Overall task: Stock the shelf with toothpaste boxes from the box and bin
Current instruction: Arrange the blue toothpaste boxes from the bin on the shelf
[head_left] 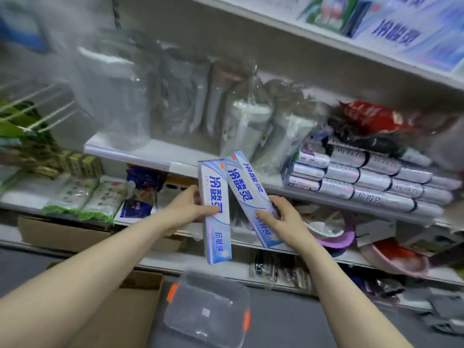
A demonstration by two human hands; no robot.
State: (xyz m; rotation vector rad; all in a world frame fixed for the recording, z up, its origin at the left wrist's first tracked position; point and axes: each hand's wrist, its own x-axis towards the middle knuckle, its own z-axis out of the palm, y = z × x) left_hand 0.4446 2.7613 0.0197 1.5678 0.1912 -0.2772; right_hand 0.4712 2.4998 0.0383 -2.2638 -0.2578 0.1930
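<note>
My left hand (187,209) grips a pale blue toothpaste box (216,222) held upright in front of the shelf. My right hand (281,217) grips a second, matching toothpaste box (244,189) tilted so its top leans against the first. Both boxes hover below the white middle shelf (150,153). On that shelf to the right lies a stack of white toothpaste boxes (371,182). A clear plastic bin (208,307) with orange clips sits on the floor below my hands. An open cardboard box (130,305) stands to its left.
Clear-wrapped grey packets (241,116) stand at the back of the middle shelf. A red bag (371,116) lies on the white stack. Green packets (82,194) fill the lower shelf on the left. Pink basins (391,257) sit low right. More blue boxes (411,28) line the top shelf.
</note>
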